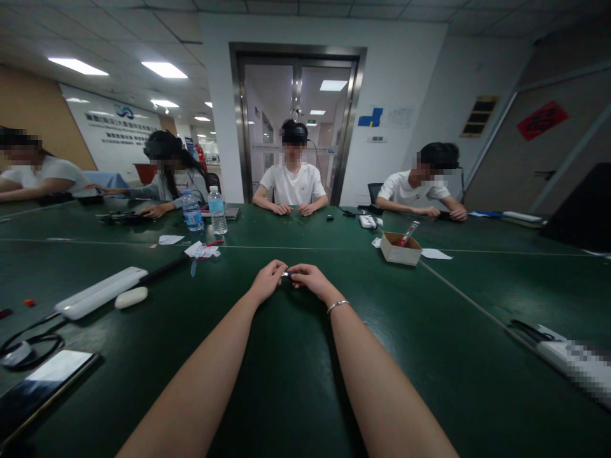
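My left hand (268, 280) and my right hand (310, 280) meet over the middle of the green bench (296, 356), pinching a small dark object (287, 275) between them — it has a pale, shiny end on the left, too small to make out further. Both hands have their fingers closed on it, and a silver bracelet (338, 306) circles my right wrist. On the left lie a long white device (102, 292), a white oval case (131, 298) just beside it and, nearer, a phone (45, 388). Farther off on the left, two water bottles (217, 210) stand upright near some crumpled paper (203, 250). To the right, beyond my hands, an open box (401, 253) holds a red and clear item (409, 234) leaning up — and on the far side a person (293, 181) in a white shirt faces me.
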`<state>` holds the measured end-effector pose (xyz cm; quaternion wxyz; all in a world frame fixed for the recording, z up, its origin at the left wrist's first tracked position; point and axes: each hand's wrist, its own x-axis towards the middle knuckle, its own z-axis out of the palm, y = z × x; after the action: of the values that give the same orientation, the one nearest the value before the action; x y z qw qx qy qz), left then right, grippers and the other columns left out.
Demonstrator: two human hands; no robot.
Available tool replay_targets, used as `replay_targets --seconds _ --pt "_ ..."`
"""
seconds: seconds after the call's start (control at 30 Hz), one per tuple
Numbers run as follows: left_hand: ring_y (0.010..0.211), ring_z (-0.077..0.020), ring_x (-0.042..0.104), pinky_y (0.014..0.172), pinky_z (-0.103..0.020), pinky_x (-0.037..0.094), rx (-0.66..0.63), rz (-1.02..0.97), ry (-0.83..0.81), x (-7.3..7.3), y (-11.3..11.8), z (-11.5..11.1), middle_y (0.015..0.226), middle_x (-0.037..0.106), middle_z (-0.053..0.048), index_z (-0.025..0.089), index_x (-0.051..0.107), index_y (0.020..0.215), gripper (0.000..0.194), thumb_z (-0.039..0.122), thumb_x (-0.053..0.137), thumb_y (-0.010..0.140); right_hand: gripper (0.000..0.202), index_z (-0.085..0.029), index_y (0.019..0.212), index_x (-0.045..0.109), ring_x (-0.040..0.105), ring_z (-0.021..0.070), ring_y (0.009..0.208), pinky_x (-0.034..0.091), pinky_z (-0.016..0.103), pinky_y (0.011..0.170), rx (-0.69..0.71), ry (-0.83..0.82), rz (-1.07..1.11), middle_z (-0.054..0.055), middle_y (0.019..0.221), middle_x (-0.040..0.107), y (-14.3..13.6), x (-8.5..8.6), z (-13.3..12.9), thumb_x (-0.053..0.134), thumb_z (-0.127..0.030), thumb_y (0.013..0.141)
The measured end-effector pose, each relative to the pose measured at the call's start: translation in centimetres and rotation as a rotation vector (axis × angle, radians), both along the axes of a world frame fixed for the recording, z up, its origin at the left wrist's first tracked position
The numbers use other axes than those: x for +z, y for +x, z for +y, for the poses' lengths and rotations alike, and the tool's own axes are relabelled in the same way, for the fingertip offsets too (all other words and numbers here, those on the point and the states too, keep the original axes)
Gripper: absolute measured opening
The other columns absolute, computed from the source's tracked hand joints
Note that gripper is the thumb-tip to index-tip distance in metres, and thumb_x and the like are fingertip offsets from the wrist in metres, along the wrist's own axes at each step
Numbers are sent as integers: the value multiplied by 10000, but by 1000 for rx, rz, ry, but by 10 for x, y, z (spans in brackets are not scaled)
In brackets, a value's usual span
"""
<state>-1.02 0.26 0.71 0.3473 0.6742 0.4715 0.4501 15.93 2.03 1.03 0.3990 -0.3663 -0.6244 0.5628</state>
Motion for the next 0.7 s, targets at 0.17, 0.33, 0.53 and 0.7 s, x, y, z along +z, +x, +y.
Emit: replay_targets --seconds 0.17,0.33,0.53,0.7 --pt "592 -115 499 564 -236 403 22 -32 -24 -2 1 3 754 553 3 198 575 935 289 426 436 823 177 -122 899 656 554 56 508 479 158 518 -3 4 -4 2 702 625 0 0 0 586 -31 764" --pt "634 -125 520 576 -231 416 28 -45 11 -3 2 2 752 544 3 193 561 974 272 355 545 756 166 -124 881 660 551 58 505 478 160 516 -13 -1 -13 1 696 623 0 1 0 588 -34 762" --pt "546 -121 484 522 -229 376 9 31 -8 0 1 -2 613 519 25 200 592 897 334 472 410 831 167 -129 881 659 554 60 507 485 163 520 -12 -4 -4 9 716 632 -1 0 0 594 -30 763" --pt "597 -122 516 566 -233 402 -10 23 7 -1 0 -1 703 556 18 211 581 958 253 372 462 804 178 -125 885 656 558 56 511 482 159 522 -8 -4 -3 9 726 632 -1 2 -1 578 -12 771"
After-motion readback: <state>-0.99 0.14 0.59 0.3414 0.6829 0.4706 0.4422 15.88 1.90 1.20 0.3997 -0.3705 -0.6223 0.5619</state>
